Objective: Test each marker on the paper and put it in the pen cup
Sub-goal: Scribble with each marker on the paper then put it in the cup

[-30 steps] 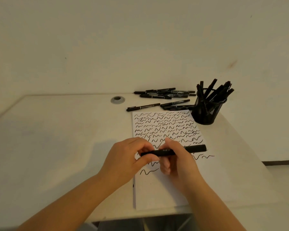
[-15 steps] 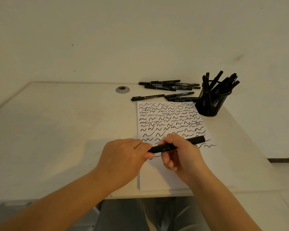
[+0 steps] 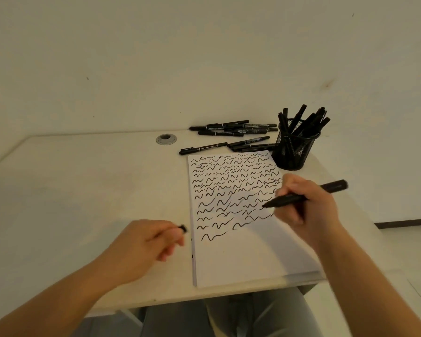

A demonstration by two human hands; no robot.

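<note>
So the right hand [image 3: 306, 205] grips the uncapped marker [image 3: 304, 195] tip-down over the paper [image 3: 241, 259], near the pen cup [image 3: 292, 152], presumably to scribble a test line, while the left hand [image 3: 151, 242] pinches what looks like its cap [image 3: 182, 228] beside the paper, mostly hidden by fingers.

You are holding a matt black plastic marker [image 3: 304, 194] over smooth white paper [image 3: 241, 254]; the pen cup [image 3: 292, 152] is showing black wire mesh.
</note>
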